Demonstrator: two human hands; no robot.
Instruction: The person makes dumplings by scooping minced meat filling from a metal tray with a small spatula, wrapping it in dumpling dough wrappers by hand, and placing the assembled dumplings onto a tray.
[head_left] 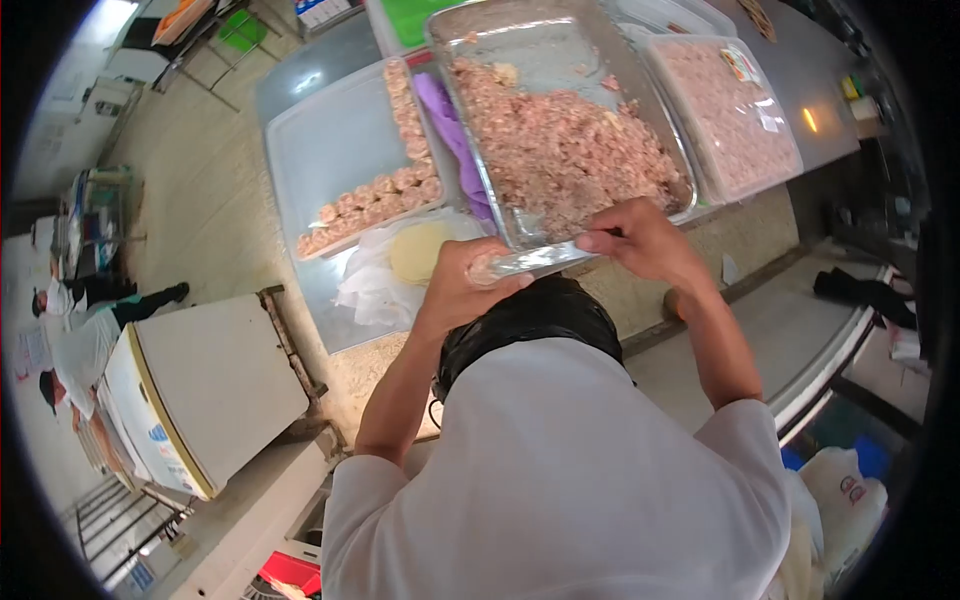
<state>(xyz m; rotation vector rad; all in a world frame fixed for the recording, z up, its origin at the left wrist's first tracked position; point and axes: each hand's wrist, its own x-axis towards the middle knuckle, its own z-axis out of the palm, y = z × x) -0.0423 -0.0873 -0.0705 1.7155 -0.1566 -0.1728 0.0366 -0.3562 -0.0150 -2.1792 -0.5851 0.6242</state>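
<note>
At the near edge of a metal pan [466, 135], my left hand [470, 285] has its fingers curled round a small lump of pink filling [484, 268]. My right hand [640, 240] is closed at the pan's near right corner, and what its fingers pinch is too small to make out. Pink minced filling [570, 150] covers much of the pan. Left of my left hand lies a stack of pale round wrappers [418, 252] on white plastic. Rows of filled dumplings [380, 200] line two sides of a clear tray [325, 140].
A purple cloth [452, 150] lies between tray and pan. To the pan's right is a lidded container of mince [725, 115]. A green board [405, 22] stands behind. Two people [80, 340] are at the far left near a white freezer [215, 380].
</note>
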